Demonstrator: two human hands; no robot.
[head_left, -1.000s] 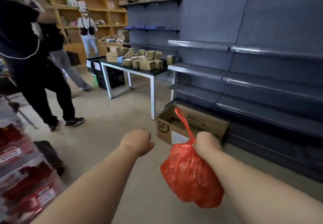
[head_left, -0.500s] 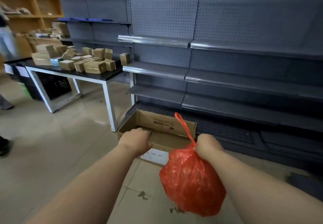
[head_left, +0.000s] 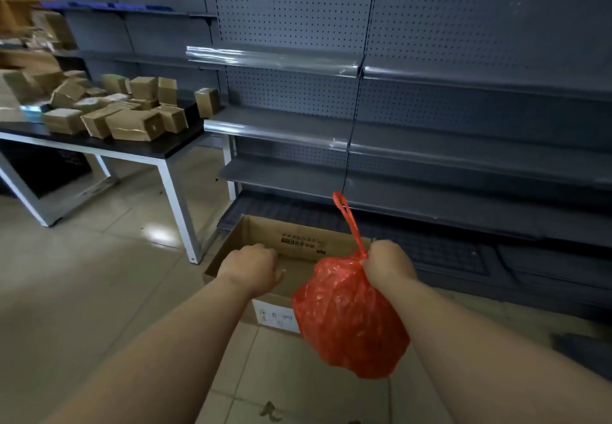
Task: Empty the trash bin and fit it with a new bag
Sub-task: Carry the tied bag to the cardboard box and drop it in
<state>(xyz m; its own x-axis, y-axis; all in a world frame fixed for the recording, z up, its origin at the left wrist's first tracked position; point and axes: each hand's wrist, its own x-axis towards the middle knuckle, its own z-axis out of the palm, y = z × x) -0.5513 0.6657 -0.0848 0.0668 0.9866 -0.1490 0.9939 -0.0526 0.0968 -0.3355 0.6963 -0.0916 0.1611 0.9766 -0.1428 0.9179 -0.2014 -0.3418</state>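
**A:** Head camera, the only view we've got. Right hand (head_left: pixel 389 263) is fisted tight around the knotted neck of a red bag (head_left: pixel 351 321), full and bulging, hanging free below the fist with nothing under it but floor.

**B:** And a thin red loop pokes up above that fist. What's the left doing?

**A:** Left hand (head_left: pixel 253 268) is level with the grip, off to its left, fingers curled in a loose fist. It holds nothing I can make out.

**B:** Beyond the grip?

**A:** An open cardboard box (head_left: pixel 294 236) on the floor, just past both hands, sitting at the foot of the grey shelving (head_left: pixel 430 145). Its inside looks mostly bare from here. Further off to the left of the grip, a black-topped table (head_left: pixel 155 150) piled with small cartons (head_left: pixel 132 125).

**B:** So where are we in the job?

**A:** My read: the old bag is out and tied off, so the emptying half is nearly there. It has not been dropped anywhere yet, and the box looks the likely spot.

**B:** The bin itself?

**A:** Nowhere in shot. No fresh bag visible either, so the relining is all still ahead.
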